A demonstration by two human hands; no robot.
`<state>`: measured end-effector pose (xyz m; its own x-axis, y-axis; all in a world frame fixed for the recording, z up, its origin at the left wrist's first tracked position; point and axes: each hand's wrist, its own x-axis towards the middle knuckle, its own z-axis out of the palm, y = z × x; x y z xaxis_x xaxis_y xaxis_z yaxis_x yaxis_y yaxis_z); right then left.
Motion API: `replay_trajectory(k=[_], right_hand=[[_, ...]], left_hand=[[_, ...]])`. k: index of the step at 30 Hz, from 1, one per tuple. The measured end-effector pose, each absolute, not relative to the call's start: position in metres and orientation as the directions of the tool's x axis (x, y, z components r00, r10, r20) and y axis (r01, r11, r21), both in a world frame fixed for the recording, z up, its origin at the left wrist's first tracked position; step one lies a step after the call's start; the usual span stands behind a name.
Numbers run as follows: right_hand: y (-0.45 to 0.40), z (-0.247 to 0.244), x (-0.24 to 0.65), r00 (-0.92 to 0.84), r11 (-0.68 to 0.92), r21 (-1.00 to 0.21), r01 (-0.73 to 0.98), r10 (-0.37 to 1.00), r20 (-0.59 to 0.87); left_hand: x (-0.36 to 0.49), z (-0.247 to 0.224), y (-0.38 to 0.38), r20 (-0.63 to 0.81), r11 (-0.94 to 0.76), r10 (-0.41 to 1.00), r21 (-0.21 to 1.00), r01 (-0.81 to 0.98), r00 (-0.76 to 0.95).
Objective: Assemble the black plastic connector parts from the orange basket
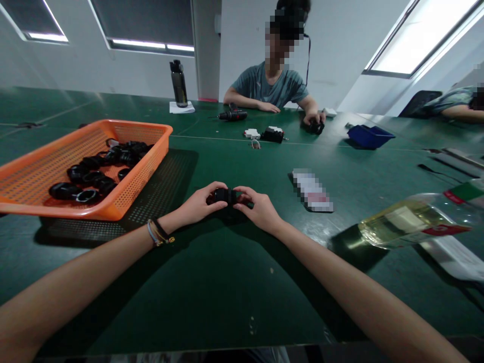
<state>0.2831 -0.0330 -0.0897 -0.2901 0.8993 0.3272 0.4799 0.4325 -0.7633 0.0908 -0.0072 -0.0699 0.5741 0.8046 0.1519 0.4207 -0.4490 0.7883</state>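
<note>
Both hands clasp one small black part between them: left hand pinches its left end with thumb and fingertips, right hand closes over its right end, fingers curled on top. The part sits just above the green table, straight ahead of the person, near the front corner of the orange basket. Judging by the opposed pinch, the step in hand is joining or twisting two halves of the piece together; which of the two cannot be told, the seam being hidden under the fingers. The next move would seem to call for a steady counter-turn or press, wrists kept level so the halves stay aligned. Both forearms reach forward low over the table and converge, wrists slightly bent inward, bracelets on the left wrist. More black parts lie in the basket, well to the left.
</note>
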Motion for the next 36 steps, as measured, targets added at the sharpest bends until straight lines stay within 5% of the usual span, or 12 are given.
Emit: replay_trajectory(k=[36], right_hand=[[-0.0347,-0.0875,0.2819,-0.321,0.452,-0.716,0.532,0.89,0.323]], left_hand=[[0.0911,-0.0664,-0.0089,0.14,-0.443,0.802,0.791,0.421,0.581]])
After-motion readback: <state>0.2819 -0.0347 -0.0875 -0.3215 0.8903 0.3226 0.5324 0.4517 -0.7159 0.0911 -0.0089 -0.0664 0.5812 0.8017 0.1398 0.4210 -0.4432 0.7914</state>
